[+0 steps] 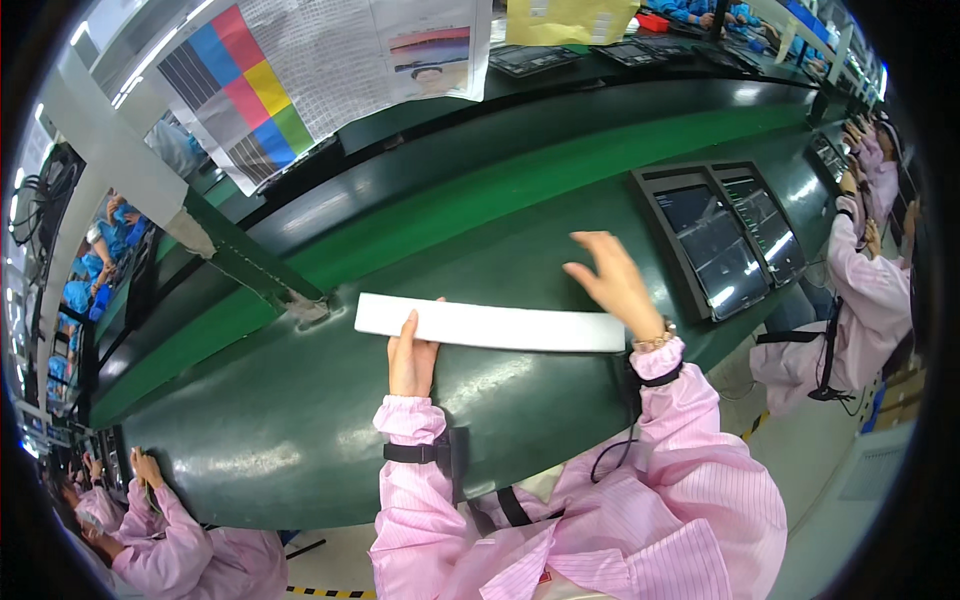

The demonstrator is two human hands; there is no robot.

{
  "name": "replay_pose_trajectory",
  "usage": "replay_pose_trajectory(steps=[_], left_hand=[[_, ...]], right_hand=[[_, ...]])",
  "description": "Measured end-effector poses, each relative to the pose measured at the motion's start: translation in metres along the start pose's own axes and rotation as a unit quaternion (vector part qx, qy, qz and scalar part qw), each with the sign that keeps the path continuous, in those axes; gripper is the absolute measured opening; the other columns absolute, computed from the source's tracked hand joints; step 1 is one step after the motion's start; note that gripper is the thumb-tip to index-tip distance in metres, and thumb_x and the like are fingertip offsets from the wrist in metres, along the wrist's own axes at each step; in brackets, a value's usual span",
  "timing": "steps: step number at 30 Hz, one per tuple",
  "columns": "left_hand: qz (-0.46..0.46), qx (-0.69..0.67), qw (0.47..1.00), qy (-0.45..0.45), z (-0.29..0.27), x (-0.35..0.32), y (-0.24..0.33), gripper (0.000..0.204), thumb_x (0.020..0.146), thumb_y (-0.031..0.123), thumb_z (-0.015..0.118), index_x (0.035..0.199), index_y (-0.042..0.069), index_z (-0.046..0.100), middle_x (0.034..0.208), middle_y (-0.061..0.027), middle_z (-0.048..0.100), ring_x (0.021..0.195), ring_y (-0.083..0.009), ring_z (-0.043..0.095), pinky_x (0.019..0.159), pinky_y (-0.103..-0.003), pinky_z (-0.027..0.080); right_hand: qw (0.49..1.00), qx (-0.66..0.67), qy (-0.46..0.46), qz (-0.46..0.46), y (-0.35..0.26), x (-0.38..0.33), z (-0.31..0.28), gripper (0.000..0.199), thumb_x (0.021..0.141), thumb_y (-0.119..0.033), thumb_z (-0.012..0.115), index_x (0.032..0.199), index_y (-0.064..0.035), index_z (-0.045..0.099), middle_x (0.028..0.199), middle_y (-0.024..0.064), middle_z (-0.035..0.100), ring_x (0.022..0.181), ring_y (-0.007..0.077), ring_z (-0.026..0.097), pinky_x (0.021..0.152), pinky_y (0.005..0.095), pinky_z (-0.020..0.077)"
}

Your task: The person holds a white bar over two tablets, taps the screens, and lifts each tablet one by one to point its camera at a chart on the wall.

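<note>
A long, flat white box-like bar (pixel 500 325) lies crosswise just over the green worktop (pixel 290 420) in front of me. My left hand (pixel 412 360) grips it near its left end, thumb on the near face and the other fingers mostly behind it. Past the bar's right end, my right hand (pixel 612 280) is raised with thumb and fingers apart, holding nothing. Its wrist, with a beaded bracelet (pixel 655 337), is close to that end. Both forearms wear pink striped sleeves with black straps.
Right of my hand, a black tray (pixel 665 205) holds dark glossy panels. A green post (pixel 245 255) rises from the bench at left. Printed sheets (pixel 340 70) hang above the far conveyor. Co-workers in pink sit at left (pixel 190 540) and right (pixel 865 290).
</note>
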State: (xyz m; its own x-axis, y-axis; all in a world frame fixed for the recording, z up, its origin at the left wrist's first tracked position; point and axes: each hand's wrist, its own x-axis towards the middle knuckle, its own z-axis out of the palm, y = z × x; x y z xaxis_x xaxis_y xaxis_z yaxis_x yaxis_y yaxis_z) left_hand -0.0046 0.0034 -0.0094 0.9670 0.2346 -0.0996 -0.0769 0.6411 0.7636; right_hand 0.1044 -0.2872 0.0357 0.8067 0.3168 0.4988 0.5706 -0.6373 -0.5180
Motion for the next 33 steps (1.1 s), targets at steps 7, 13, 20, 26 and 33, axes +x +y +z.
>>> replay_pose_trajectory(steps=[7,13,20,26,33], left_hand=[[-0.004,0.105,0.983,0.15,0.008,0.001,0.006,0.039,0.094,0.034,0.061,0.114,0.003,0.048,0.099,-0.0151,0.066,0.076,-0.0155,0.06,0.068,-0.03,0.05],[0.077,0.234,0.953,0.176,0.011,-0.005,-0.001,0.072,0.088,0.027,0.069,0.139,0.0,0.027,0.136,-0.0176,0.041,0.122,-0.0263,0.045,0.102,-0.037,0.039],[0.091,0.535,0.84,-0.002,0.001,-0.058,0.011,0.051,0.086,0.02,0.068,0.133,0.013,0.048,0.148,-0.013,0.027,0.138,-0.0301,0.028,0.112,-0.046,0.027],[0.103,0.627,0.768,-0.087,0.01,-0.122,0.021,0.049,0.083,0.016,0.069,0.128,0.009,0.053,0.146,-0.0189,0.032,0.136,-0.0358,0.031,0.111,-0.043,0.029],[0.098,0.691,0.711,-0.089,0.003,-0.15,0.012,0.061,0.085,0.028,0.069,0.135,0.005,0.044,0.146,-0.0272,0.029,0.132,-0.0436,0.034,0.107,-0.048,0.03]], right_hand=[[0.943,-0.305,0.033,0.129,0.065,-0.048,-0.076,0.046,0.074,-0.008,0.073,0.115,-0.0006,0.054,0.105,0.0148,0.056,0.099,0.0335,0.056,0.082,0.0412,0.0496],[0.921,-0.353,0.019,0.166,0.073,-0.05,-0.076,0.027,0.072,-0.008,0.073,0.09,0.0026,0.055,0.097,0.018,0.056,0.094,0.0354,0.057,0.075,0.0416,0.0531],[0.888,-0.422,0.019,0.18,0.101,-0.03,-0.063,0.02,0.066,0.0,0.064,0.085,0.0051,0.06,0.09,0.0188,0.059,0.086,0.0345,0.062,0.069,0.0407,0.056],[0.942,-0.311,-0.059,0.107,0.058,-0.027,-0.04,0.022,0.064,-0.004,0.067,0.082,0.0076,0.062,0.086,0.0234,0.062,0.086,0.038,0.061,0.077,0.0427,0.0526],[0.97,-0.093,-0.224,-0.028,-0.089,-0.035,0.035,0.028,0.074,-0.011,0.07,0.09,0.0093,0.059,0.091,0.0253,0.058,0.091,0.04,0.056,0.083,0.0443,0.0462]])
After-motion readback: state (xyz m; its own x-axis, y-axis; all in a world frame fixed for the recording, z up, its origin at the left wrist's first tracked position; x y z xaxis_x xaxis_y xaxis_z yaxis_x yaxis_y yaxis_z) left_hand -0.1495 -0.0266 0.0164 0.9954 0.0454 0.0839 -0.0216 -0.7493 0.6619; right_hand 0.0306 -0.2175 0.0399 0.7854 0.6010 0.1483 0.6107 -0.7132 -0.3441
